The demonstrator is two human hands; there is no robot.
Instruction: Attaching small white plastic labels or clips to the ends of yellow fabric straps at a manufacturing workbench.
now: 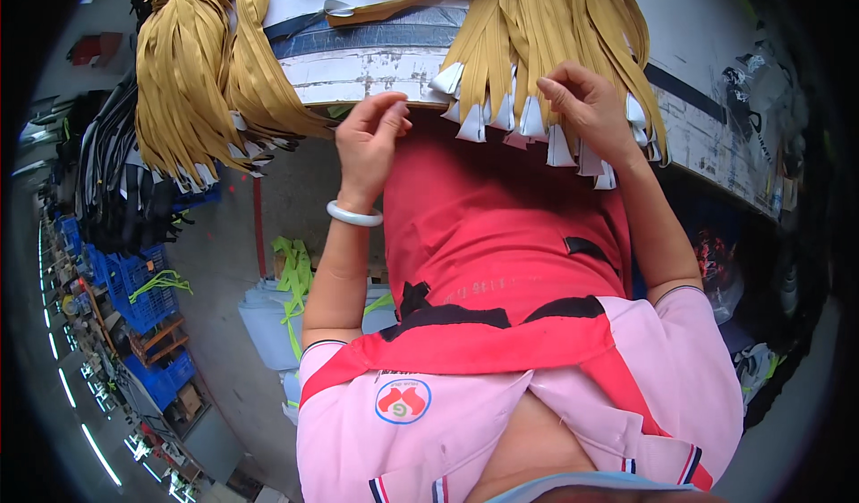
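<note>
A thick bundle of tan zipper-like tapes [528,51] with white ends drapes over the edge of the table in front of me. My right hand [586,114] hovers over the lower part of this bundle, its thumb and forefinger slightly apart, and no tape shows between them. Left of the bundle, at the table's edge, is my left hand [369,140]. Its fingers are curled in against the thumb, and whatever they may pinch is too small to see. A pale bangle [353,215] circles the left wrist.
More tan tapes [183,73] hang at the table's left end, beside dark ones [112,158]. The white tabletop [367,78] has worn, taped patches. Clear plastic wrap [761,100] lies at the right. Blue crates [139,288] stand on the floor to the left.
</note>
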